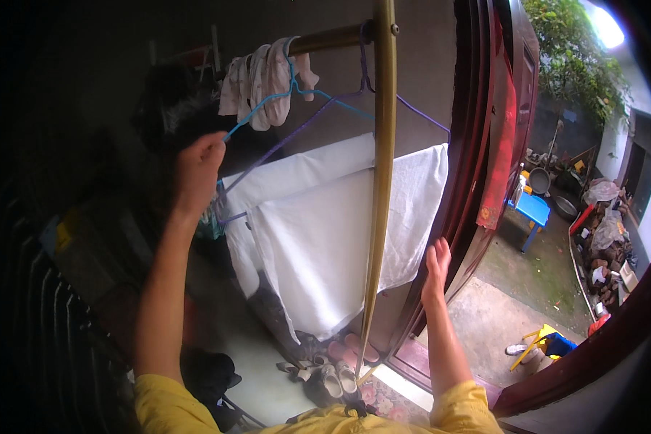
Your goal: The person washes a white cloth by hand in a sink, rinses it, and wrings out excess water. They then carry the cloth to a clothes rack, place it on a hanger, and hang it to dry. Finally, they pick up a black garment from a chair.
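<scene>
My left hand [200, 171] grips the lower left end of a light-blue clothes hanger [260, 104], whose hook is up at the rail. Beside it a purple hanger [325, 106] hangs from the same rail, partly behind the upright pole. White cloths [320, 244] are draped from the two hangers; which cloth belongs to which hanger cannot be fully told. My right hand [437, 268] is raised at the right edge of the white cloth, fingers extended and holding nothing visible. Pale socks or small cloths [268, 81] lie over the rail's left end.
A gold-coloured upright pole [382, 179] carries the short horizontal rail [331, 39]. Shoes [332, 381] and pink slippers [342, 352] sit at its foot. To the right, a dark-red door frame [466, 135] opens onto a yard with a blue table [530, 209] and a yellow stool [545, 339].
</scene>
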A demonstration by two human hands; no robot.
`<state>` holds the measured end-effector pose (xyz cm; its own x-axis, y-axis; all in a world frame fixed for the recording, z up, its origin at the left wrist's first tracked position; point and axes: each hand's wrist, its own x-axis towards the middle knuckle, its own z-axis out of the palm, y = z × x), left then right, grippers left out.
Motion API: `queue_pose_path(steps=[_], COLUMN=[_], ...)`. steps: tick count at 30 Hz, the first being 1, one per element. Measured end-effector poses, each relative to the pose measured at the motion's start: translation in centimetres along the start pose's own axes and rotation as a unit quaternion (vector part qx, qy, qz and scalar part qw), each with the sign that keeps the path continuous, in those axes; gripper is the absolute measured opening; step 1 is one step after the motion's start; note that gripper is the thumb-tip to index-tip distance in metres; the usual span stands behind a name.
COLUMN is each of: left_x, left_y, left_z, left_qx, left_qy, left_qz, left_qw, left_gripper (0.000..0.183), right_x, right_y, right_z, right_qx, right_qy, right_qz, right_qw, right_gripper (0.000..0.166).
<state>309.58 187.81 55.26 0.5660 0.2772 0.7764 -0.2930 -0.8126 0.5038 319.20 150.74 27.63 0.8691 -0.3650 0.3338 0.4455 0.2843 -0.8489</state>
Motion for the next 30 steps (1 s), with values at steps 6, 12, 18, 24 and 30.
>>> queue_pose_path(steps=[6,12,18,24,30], left_x=[-11.6,-22.7,-23.2,-21.1,-12.3], left_y=[0.7,1.8,0.4,1.2,-7.5], left_z=[2.1,12.6,15.8,7.0,-4.3], left_qx=[-0.17,-0.304,-0.141,-0.233,-0.363], left_qy=[0.19,-0.045,-0.003,-0.302,0.098], left_qz=[0.064,-0.176,-0.243,0.012,-0.059], left_qw=[0.965,0.935,0.96,0.924,0.925], left_gripper=[0.056,0.04,0.05,0.064,0.035], right_x=[3.6,1.9,1.5,2.4,3.3], right_y=[-0.6,-0.5,-2.1,-1.7,-2.7], right_z=[3.3,5.6,3.8,1.3,-1.6], right_qx=[-0.023,0.054,-0.052,-0.05,0.028], right_qy=[-0.155,-0.148,-0.165,-0.19,-0.265], right_qz=[0.021,0.103,0.037,0.048,0.052], right_qw=[0.987,0.982,0.984,0.979,0.962], right_gripper=[0.032,0.037,0.033,0.029,0.073])
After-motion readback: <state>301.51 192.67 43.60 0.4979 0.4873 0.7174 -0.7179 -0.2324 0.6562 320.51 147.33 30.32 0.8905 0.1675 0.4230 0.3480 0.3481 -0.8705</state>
